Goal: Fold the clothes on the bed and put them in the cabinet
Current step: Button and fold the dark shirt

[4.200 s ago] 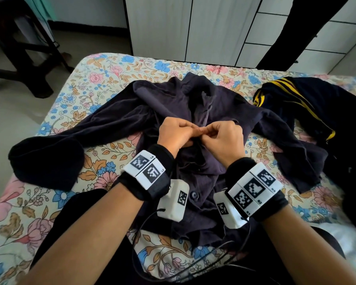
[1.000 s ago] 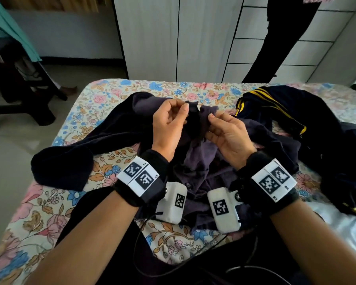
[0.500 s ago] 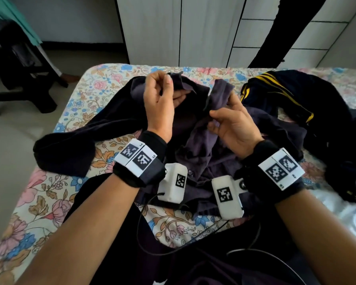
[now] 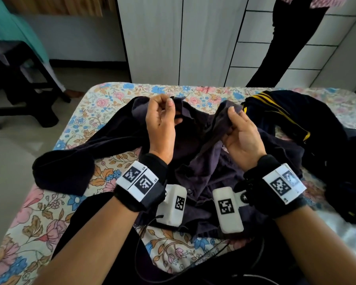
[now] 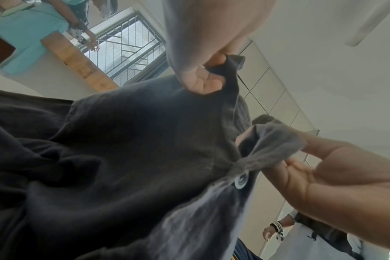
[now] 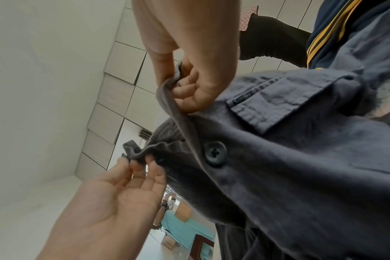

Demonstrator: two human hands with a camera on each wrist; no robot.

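A bed (image 4: 49, 219) covered with a floral sheet in pink, blue and orange fills the lower part of the head view, and everything else is placed here from it. Across the middle of the bed lies a dark grey button-up shirt (image 4: 195, 167), one sleeve stretched toward the bed's left edge. The left hand (image 4: 161, 122) pinches the shirt's upper edge between thumb and curled fingers and lifts it off the bed; the right hand (image 4: 242, 136) grips the facing edge the same way, a little apart from the left. The right wrist view shows a dark button (image 6: 215, 153) and a flapped chest pocket (image 6: 285, 98) on the shirt front. On the bed's right side, touching the shirt, is a heap of navy clothing with yellow stripes (image 4: 280, 112).

Beyond the far end of the bed stands a white cabinet (image 4: 179, 38) with tall doors and a bank of drawers, its doors closed. A person in dark trousers (image 4: 284, 42) stands between the bed and the drawers. Left of the bed are pale floor tiles (image 4: 19, 140), a dark chair or stand (image 4: 23, 83), and a teal cloth (image 4: 14, 29) hanging above it.
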